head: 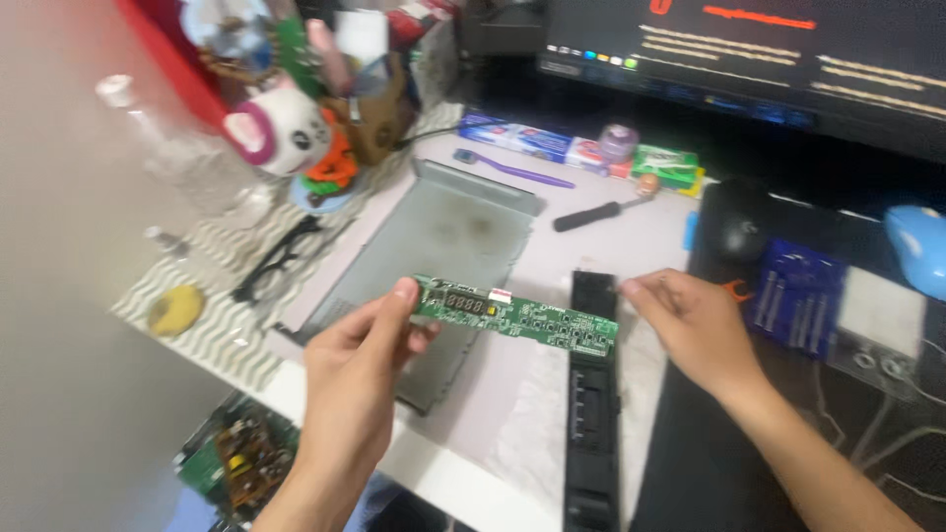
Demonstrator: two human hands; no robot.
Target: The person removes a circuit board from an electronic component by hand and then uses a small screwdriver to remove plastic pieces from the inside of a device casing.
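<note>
My left hand pinches the left end of a long narrow green circuit board with a small digit display, holding it level above the desk. My right hand hovers just right of the board's far end, fingers curled together with nothing seen in them, above the top of a long black plastic panel lying lengthwise on the desk. A grey metal cover plate lies flat under and behind my left hand.
Behind lie a black-handled screwdriver, a purple toothbrush, a toothpaste box and a green pack. A black mouse, a blue bit case and a blue mouse sit right. Toys, a clear bottle and glasses crowd the left.
</note>
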